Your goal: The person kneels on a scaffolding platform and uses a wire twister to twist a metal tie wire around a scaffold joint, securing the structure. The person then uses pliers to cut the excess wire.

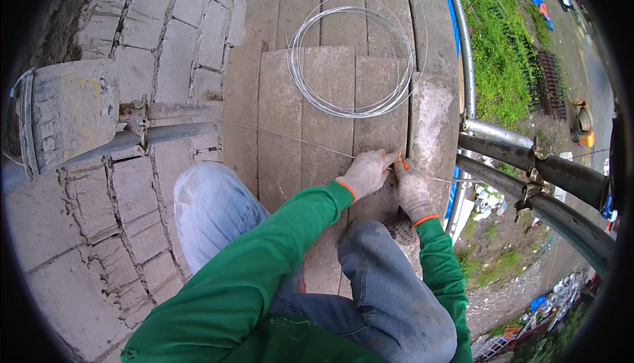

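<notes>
My left hand, in a pale work glove with an orange cuff, is closed around a thin straight wire that runs across the planks. My right hand, gloved alike, is closed just to its right, fingertips nearly meeting the left's; small orange bits show there, too small to identify. The wire continues past it over the platform's right edge. Above both hands, a loose coil of silvery wire lies on the grey boards. My jeans-covered knees rest on the boards below.
Concrete block wall on the left, with a dirty bucket beside scaffold tubes. Scaffold tubes and clamps edge the right side; far below are grass, a road, scattered materials and a small orange machine.
</notes>
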A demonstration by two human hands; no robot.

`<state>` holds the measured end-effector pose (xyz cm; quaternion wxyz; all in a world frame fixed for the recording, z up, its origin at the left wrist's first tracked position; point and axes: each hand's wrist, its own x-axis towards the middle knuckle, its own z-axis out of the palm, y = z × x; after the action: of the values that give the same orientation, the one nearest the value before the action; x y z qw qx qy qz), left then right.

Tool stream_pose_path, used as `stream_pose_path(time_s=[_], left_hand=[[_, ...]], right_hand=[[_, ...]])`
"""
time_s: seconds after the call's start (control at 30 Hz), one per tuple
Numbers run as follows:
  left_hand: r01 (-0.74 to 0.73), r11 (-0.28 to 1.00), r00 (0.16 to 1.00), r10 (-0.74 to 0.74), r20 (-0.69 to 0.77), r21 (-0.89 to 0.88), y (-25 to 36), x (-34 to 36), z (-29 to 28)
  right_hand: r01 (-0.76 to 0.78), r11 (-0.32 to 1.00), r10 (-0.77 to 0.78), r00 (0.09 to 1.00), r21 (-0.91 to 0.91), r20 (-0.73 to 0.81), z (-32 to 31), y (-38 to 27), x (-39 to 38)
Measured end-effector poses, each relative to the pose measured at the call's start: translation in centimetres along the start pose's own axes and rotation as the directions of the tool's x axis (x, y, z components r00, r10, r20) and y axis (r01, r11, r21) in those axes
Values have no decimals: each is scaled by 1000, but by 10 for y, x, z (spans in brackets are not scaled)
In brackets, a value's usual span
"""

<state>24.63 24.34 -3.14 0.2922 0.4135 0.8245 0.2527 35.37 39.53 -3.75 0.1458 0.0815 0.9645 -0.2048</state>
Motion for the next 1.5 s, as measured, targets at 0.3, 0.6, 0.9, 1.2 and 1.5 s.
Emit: stream_pose_path(time_s=[0.3, 0.6, 0.9, 1.2, 1.5], left_hand=[[-46, 998, 982, 38, -186, -39, -17, 3, 11], [-22, 998, 992, 29, -123, 56, -15, -4, 8], [-75, 997, 981, 70, 179, 23, -20, 24, -19], [-41, 999, 969, 47, 244, -32, -21, 25, -23], [293, 946, 786, -158, 597, -136, -20, 52, -38]], right_hand=[[-93, 928, -20, 954, 360, 299, -43, 24, 21], [156, 984, -177, 926, 91, 334, -36, 20, 24], [-16, 955, -161, 812, 296, 562, -44, 38, 50], [224, 912, -167, 968, 344, -188, -5, 46, -9], [230, 937, -242, 970, 264, 15, -35, 51, 17]])
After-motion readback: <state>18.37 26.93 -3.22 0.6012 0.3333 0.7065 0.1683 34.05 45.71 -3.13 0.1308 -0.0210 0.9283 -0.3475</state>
